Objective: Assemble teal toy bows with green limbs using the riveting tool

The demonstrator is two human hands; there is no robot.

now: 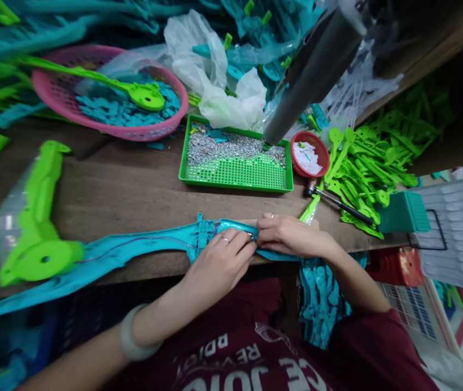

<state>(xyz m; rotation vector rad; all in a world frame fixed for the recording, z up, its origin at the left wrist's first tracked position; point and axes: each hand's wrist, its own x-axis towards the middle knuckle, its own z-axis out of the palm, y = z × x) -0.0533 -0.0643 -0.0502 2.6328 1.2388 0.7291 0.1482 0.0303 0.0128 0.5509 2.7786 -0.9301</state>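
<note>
A long turquoise plastic half-shell lies across the front of the bench, with a thin purplish wire running along its inside. My left hand is closed over the shell's middle, fingertips bent into it. My right hand meets it from the right, its fingers drawn together at the inside of the shell. Whatever small part sits between the fingertips is hidden. A lime-green plastic piece with a round end rests at the left, against the shell and wire.
Beyond my hands stands a green perforated tray of small metal screws. A pink basket holds turquoise parts, a small red basket white bits. A hammer lies beside piled green parts. A grey cylindrical tool hangs above the tray.
</note>
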